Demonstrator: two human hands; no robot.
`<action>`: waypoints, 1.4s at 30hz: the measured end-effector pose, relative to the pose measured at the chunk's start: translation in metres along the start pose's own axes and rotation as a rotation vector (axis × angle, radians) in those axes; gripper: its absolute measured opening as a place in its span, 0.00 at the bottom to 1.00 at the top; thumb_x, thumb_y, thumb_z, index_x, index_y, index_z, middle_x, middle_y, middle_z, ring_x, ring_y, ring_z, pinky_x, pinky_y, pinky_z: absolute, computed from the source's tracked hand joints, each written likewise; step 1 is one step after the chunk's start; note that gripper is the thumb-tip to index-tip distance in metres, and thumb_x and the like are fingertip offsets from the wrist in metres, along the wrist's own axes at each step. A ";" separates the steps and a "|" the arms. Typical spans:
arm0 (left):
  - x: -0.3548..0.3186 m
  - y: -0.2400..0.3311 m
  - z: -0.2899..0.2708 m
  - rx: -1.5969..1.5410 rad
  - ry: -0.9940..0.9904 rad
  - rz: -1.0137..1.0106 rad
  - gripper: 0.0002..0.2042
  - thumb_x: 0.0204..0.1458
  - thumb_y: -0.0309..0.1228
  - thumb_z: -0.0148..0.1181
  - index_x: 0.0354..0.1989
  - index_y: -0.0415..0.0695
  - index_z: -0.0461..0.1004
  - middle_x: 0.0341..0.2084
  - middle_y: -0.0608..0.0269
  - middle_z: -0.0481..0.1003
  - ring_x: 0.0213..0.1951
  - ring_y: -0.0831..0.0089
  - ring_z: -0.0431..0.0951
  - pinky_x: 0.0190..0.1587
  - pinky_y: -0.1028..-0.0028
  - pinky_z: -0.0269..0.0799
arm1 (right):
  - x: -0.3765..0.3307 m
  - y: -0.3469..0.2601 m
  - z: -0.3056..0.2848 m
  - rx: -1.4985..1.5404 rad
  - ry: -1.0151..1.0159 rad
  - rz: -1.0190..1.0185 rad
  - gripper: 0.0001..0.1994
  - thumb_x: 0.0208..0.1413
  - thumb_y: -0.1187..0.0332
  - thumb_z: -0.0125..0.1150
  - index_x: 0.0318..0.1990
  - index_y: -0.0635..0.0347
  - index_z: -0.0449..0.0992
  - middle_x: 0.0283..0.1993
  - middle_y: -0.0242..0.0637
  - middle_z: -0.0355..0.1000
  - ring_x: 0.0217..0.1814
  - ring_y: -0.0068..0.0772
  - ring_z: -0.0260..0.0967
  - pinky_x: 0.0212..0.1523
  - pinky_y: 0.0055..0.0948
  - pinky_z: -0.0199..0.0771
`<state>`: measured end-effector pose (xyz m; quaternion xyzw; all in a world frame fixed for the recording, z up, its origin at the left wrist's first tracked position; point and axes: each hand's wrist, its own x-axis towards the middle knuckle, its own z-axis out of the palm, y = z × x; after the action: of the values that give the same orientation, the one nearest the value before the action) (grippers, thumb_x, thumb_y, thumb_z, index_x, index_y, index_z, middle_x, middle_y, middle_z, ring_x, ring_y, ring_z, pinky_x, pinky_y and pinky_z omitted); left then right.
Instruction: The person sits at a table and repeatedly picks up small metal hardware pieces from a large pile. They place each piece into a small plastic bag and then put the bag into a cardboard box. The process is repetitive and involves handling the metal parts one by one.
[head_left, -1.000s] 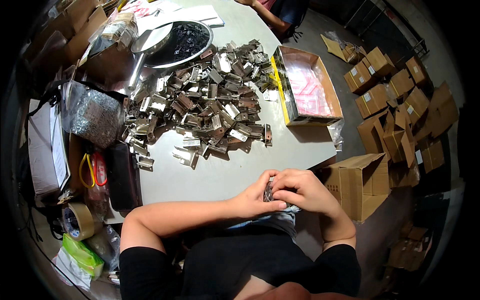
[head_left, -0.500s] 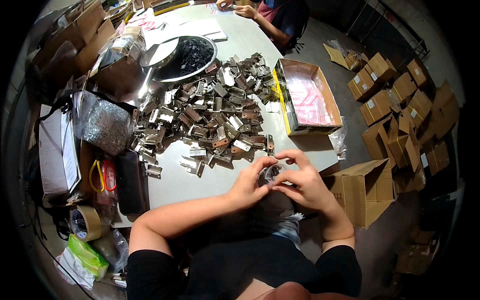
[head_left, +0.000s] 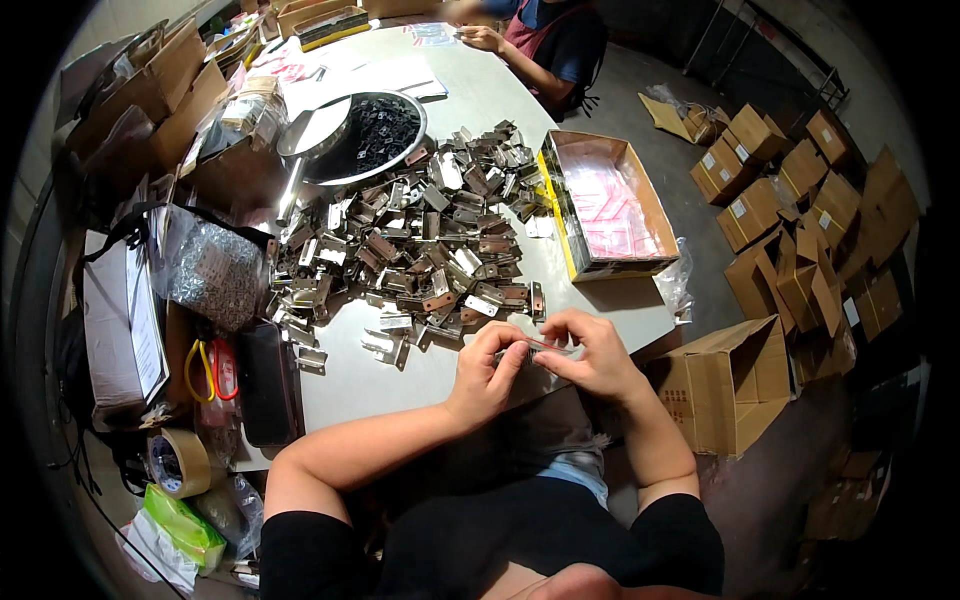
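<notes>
A small clear plastic zip bag (head_left: 546,345) with a red line along its edge is stretched between my hands at the table's near edge. My left hand (head_left: 487,374) pinches its left side between thumb and bent fingers. On the other side my right hand (head_left: 592,357) grips it the same way. What lies inside the bag is mostly hidden by my fingers. Just beyond my hands spreads a large pile of shiny metal brackets (head_left: 440,240). To its right stands an open shallow box (head_left: 662,262) holding clear bags (head_left: 610,205) with pink-red stripes.
Behind the pile sits a metal bowl (head_left: 424,125) of black parts, with a scoop (head_left: 318,130) on it. A bag of small metal pieces (head_left: 215,255), scissors (head_left: 200,370) and a tape roll (head_left: 180,462) line the left. Cartons (head_left: 715,385) stand right. A co-worker's hand (head_left: 482,38) is across the table.
My hands have turned and come down a little, fingers closing together. The bag, earlier held rounded and open, now looks flatter. The co-worker's hands have shifted.
</notes>
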<state>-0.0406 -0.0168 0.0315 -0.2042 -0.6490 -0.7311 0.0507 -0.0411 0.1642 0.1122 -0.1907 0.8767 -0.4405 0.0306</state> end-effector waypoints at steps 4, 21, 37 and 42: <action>0.001 0.003 -0.003 0.096 -0.037 0.037 0.04 0.58 0.25 0.55 0.34 0.36 0.72 0.31 0.56 0.73 0.34 0.64 0.74 0.38 0.70 0.70 | 0.006 0.011 0.011 -0.045 0.015 -0.248 0.07 0.51 0.72 0.63 0.33 0.64 0.72 0.30 0.43 0.69 0.35 0.45 0.68 0.38 0.37 0.69; -0.014 -0.007 0.006 -0.233 -0.045 -0.164 0.07 0.62 0.26 0.53 0.45 0.39 0.66 0.36 0.65 0.70 0.37 0.81 0.70 0.43 0.80 0.67 | -0.144 0.062 -0.104 -0.081 0.732 0.218 0.04 0.58 0.72 0.57 0.33 0.63 0.70 0.35 0.35 0.72 0.36 0.27 0.68 0.40 0.26 0.68; -0.018 -0.014 0.004 -0.121 -0.113 -0.116 0.09 0.60 0.27 0.55 0.45 0.38 0.66 0.32 0.62 0.73 0.35 0.75 0.74 0.41 0.75 0.70 | 0.039 0.099 -0.129 -0.533 0.528 -0.010 0.11 0.48 0.67 0.64 0.37 0.64 0.79 0.40 0.48 0.75 0.45 0.50 0.73 0.48 0.38 0.72; -0.014 -0.009 0.006 -0.068 -0.163 -0.113 0.08 0.60 0.27 0.56 0.44 0.37 0.67 0.31 0.60 0.73 0.35 0.74 0.74 0.41 0.74 0.71 | 0.119 0.157 -0.136 -0.798 0.039 0.036 0.19 0.44 0.66 0.67 0.46 0.62 0.78 0.45 0.48 0.75 0.50 0.45 0.72 0.52 0.35 0.71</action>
<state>-0.0295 -0.0125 0.0180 -0.2277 -0.6361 -0.7355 -0.0505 -0.2301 0.3095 0.0860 -0.1637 0.9826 -0.0682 -0.0550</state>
